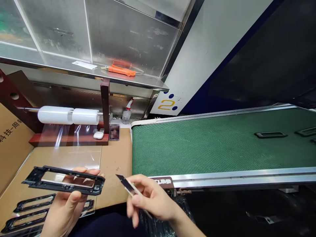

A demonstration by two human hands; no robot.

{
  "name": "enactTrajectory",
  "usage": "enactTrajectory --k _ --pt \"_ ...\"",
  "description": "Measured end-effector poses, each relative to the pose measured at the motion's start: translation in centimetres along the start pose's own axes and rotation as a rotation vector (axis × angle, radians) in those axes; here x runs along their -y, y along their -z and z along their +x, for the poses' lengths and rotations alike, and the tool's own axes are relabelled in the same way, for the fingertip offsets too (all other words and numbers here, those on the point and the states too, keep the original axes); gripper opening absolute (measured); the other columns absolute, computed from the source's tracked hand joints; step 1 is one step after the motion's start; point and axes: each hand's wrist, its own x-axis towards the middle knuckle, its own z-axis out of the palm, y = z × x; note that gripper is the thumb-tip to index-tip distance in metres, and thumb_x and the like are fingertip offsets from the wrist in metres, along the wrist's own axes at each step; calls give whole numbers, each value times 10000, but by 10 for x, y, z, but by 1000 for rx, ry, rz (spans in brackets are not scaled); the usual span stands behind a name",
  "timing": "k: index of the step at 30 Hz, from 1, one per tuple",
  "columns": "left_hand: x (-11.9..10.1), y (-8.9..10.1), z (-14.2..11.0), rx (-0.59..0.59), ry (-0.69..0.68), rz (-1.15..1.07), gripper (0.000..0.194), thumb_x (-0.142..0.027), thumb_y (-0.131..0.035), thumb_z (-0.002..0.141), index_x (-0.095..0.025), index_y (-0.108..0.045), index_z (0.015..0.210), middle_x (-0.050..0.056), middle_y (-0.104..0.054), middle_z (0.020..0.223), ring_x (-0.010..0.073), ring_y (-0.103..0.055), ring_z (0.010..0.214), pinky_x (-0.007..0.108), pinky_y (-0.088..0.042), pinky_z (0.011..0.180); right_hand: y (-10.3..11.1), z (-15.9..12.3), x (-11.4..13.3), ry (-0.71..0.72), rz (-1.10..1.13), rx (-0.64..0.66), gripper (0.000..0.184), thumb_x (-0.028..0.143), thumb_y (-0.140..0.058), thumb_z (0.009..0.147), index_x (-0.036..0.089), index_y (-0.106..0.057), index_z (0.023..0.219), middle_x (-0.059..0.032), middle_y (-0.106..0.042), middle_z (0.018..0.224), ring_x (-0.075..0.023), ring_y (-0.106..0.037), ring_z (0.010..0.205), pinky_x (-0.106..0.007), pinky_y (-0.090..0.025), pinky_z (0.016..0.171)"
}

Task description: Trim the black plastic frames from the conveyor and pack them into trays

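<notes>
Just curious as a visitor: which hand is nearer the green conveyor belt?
Right. The right hand, holding a small blade, sits just below the conveyor belt edge; the left hand holds a black frame farther left.

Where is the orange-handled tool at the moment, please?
In the head view, the orange-handled tool lies up left on the steel shelf, right of a white label, above the film rolls.

You can read a yellow numeral "2" [166, 104] on the white panel [209, 49] behind the green belt [197, 144], with blue dots beside it. At the far left, the cardboard box [12, 144] carries the black Chinese characters "科技-周" [11, 131], cut off at the edge. The small label [84, 65] on the steel shelf [74, 70] is too small for you to read.
</notes>
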Motion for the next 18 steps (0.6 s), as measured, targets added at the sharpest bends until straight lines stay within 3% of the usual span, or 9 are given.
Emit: enactTrajectory --k 3,5,7,12,18 --pt "1 -3 1 1 -12 20 533 -532 -834 544 -324 -636 993 -23 -749 972 221 -670 991 247 -515 878 -3 -7 10 139 -600 -208 404 413 -398 977 301 -468 1359 -29 -625 893 -111 -575 667 -259 -497 662" --pt "3 2 4 9 -22 23 524 -512 -830 567 -316 -635 1011 -14 -747 988 224 -672 995 249 -508 894 -5 -11 16 236 -947 -248 379 385 -361 996 329 -495 1347 -19 -611 851 -121 -570 702 -238 -474 659" --pt "7 11 10 37 -32 32 519 -469 -844 565 -301 -640 1011 4 -747 1004 242 -678 988 264 -530 868 -5 -14 19 310 -1128 -261 371 388 -352 1002 340 -512 1333 -7 -585 793 -118 -558 664 -221 -443 605" --pt "11 29 19 105 -44 67 514 -391 -843 602 -289 -630 1058 12 -742 1057 221 -657 1041 232 -519 889 -5 -15 20 363 -1293 -280 342 361 -389 995 351 -547 1298 16 -538 723 -96 -515 588 -203 -393 536" --pt "9 25 13 102 -51 96 530 -406 -842 590 -293 -623 1060 32 -749 1034 269 -683 977 284 -573 803 -6 -16 22 375 -1314 -280 334 345 -405 991 352 -556 1289 19 -542 720 -93 -517 588 -204 -393 527"
